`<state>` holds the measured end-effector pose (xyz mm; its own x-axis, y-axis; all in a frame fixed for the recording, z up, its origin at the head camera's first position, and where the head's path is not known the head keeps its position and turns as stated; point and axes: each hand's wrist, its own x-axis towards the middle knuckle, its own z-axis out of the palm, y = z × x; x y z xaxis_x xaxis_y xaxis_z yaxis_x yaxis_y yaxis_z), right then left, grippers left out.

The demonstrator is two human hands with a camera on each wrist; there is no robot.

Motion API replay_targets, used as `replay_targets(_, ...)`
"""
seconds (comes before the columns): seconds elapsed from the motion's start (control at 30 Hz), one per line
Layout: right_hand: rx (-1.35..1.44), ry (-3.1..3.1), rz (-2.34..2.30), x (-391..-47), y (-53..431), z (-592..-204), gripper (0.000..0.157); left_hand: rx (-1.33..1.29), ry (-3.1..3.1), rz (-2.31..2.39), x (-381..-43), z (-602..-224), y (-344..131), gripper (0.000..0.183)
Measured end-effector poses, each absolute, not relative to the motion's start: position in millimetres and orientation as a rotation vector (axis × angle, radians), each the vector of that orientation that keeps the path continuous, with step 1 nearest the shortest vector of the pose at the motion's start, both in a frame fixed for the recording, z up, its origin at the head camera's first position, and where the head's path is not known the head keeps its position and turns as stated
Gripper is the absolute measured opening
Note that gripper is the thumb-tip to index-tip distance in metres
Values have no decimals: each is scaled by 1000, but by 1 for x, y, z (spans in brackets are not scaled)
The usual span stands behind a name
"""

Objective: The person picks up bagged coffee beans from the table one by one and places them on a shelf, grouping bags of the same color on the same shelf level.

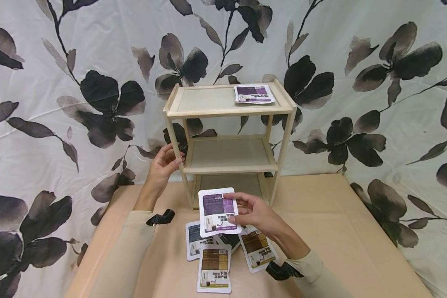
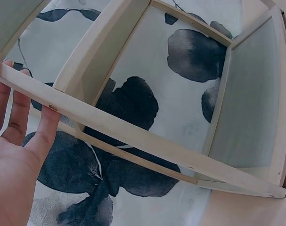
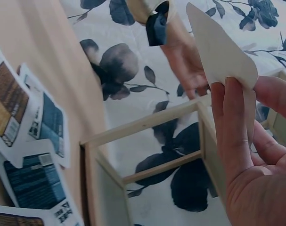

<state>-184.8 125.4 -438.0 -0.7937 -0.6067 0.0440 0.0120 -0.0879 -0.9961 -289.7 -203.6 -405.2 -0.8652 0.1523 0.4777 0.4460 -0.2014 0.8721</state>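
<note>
My left hand (image 1: 160,167) grips the front left post (image 2: 133,130) of a small wooden three-tier shelf (image 1: 205,101), its thumb in front and fingers behind. In the head view, my right hand (image 1: 258,215) pinches a white packet with a purple label (image 1: 219,209) by its right edge, in front of the lowest tier. The right wrist view shows the plain pale back of that packet (image 3: 223,49) between thumb and fingers. Another purple packet (image 1: 254,93) lies at the right of the top tier.
Below the held packet, several packets overlap on the table (image 1: 320,231): a brown one (image 1: 214,271) in front, a blue one (image 1: 193,238) at left, a dark one (image 1: 231,241) partly hidden, another brown one (image 1: 257,248) at right. A floral cloth (image 1: 253,54) hangs behind the shelf.
</note>
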Motion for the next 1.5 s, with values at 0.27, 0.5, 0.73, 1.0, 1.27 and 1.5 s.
replay_targets(0.27, -744, 1763, -1919, -186, 128, -421, 71, -693, -1832, -2200, -287, -406, -201, 55)
replay_targets(0.5, -810, 1823, -1914, -188, 128, -404, 69, -711, -1831, -2182, -288, -404, -202, 50)
replay_targets(0.73, -761, 1877, -1911, -190, 129, -389, 68, -681, -1863, -2172, -287, -404, -202, 51)
replay_targets(1.0, -771, 1835, -1944, -194, 126, -370, 69, -701, -1852, -2173, -288, -404, -202, 52)
replay_targets(1.27, -773, 1815, -1959, -197, 125, -348, 71, -679, -1869, -2158, -287, -403, -202, 51)
replay_targets(1.5, -786, 1835, -1980, -203, 124, -330, 72, -683, -1855, -2164, -287, -404, -203, 51)
